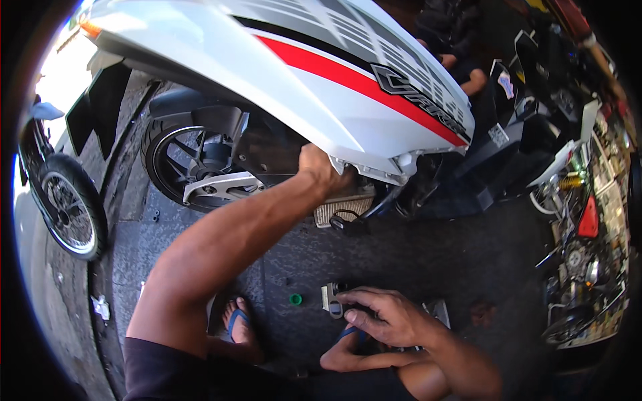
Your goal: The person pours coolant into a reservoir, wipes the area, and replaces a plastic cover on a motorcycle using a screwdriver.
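Note:
The scooter's white body panel [307,93], with a red stripe and grey pattern, fills the upper middle of the head view. My left hand [323,172] reaches in under its lower edge; its fingers are hidden behind the panel. Just below that hand is a pale ribbed part [344,212], with a black connector [349,226] hanging in front. My right hand [391,317] is above my foot and the floor, fingers stretched out and thumb apart. Beyond its fingertips shows a small silver metal part [328,301]; I see no clear grip on it.
A small green ring [295,299] lies on the dark floor [281,260]. The scooter's rear wheel [177,157] is at upper left, another motorcycle's wheel [72,207] at far left. Loose parts, including a red piece [588,217], crowd the right side. Another person [455,40] is at the top.

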